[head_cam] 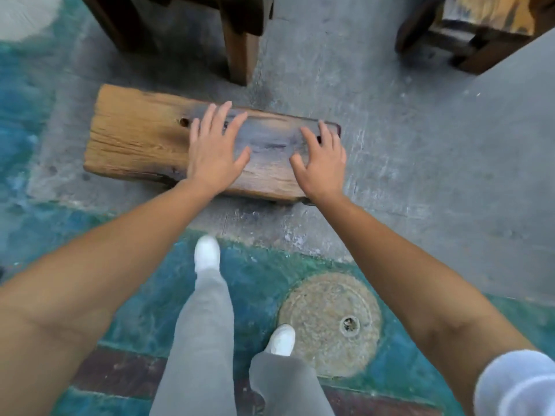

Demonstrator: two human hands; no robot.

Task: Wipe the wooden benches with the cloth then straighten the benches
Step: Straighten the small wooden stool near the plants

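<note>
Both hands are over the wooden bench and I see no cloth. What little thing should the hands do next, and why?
Probably lower and grip the bench, then turn it straight. The left hand and right hand are spread open over its top, neither holds a cloth, and the bench sits askew to the edge of the grey floor.

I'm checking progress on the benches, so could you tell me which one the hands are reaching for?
The low light bench in the middle; both hands are spread over it, while darker furniture stands behind.

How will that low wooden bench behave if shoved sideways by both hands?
The bench looks like a thick solid slab: probably heavy and rigid. It sits low on rough concrete floor, so it should scrape rather than tip. The left hand and right hand lie open above it.
</note>
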